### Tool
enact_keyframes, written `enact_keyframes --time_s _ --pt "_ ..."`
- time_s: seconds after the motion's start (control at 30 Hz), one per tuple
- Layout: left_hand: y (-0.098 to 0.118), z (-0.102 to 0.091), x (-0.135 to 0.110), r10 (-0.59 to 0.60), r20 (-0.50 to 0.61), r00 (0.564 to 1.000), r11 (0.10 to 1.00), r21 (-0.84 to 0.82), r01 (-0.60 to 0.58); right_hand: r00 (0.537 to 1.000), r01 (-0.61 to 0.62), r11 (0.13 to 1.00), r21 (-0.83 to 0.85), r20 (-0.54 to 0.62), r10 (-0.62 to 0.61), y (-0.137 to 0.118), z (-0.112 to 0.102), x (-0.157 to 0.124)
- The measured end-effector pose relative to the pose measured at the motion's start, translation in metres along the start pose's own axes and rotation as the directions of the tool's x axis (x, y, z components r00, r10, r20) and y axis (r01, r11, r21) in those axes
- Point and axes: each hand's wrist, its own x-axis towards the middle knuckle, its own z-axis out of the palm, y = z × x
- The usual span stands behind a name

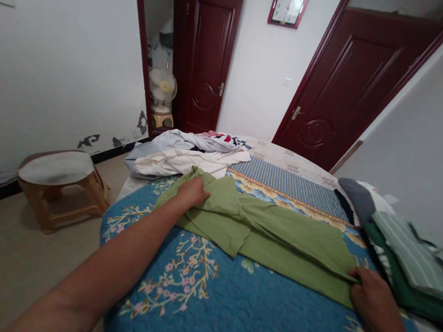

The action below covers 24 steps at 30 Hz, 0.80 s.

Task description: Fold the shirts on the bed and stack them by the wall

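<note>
A green shirt (296, 229) lies stretched sideways across the blue flowered cloth (264, 315) on the table, doubled over into a long strip. My left hand (194, 192) is closed on the fabric at its left part, where the cloth bunches up. At the strip's right end, my right hand (372, 293) pinches the edge between thumb and fingers. The exact fold under my left hand is hidden.
Loose clothes (189, 155) are heaped at the table's back left. Folded clothes (413, 260) are stacked on the right. A stool (59, 173) stands left of the table; a fan (162, 88) is in the doorway.
</note>
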Motion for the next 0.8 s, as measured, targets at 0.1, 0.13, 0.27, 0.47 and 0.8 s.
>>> enact_keyframes --time_s 0.1,0.13,0.27,0.47,0.8 --pt "0.000 0.001 0.004 0.076 -0.035 0.996 0.993 -0.088 -0.079 1.000 0.006 1.000 -0.001 -0.003 -0.006 0.005 0.003 0.000" --pt "-0.001 0.001 0.003 0.113 -0.051 0.992 0.986 -0.118 -0.118 1.000 0.010 1.000 0.002 -0.001 -0.010 0.006 0.003 0.000" --pt "-0.010 -0.006 0.000 0.328 -0.133 0.935 0.885 -0.303 -0.354 1.000 0.012 1.000 -0.003 -0.005 -0.012 0.004 0.002 0.001" --pt "-0.035 -0.016 0.004 0.342 -0.145 0.929 0.760 -0.539 -0.364 1.000 0.005 0.999 -0.042 0.005 -0.005 -0.005 -0.003 0.002" --pt "-0.012 -0.009 0.009 0.248 0.045 0.968 0.866 -0.459 -0.201 1.000 0.000 0.998 -0.065 -0.028 -0.001 -0.009 -0.003 0.000"
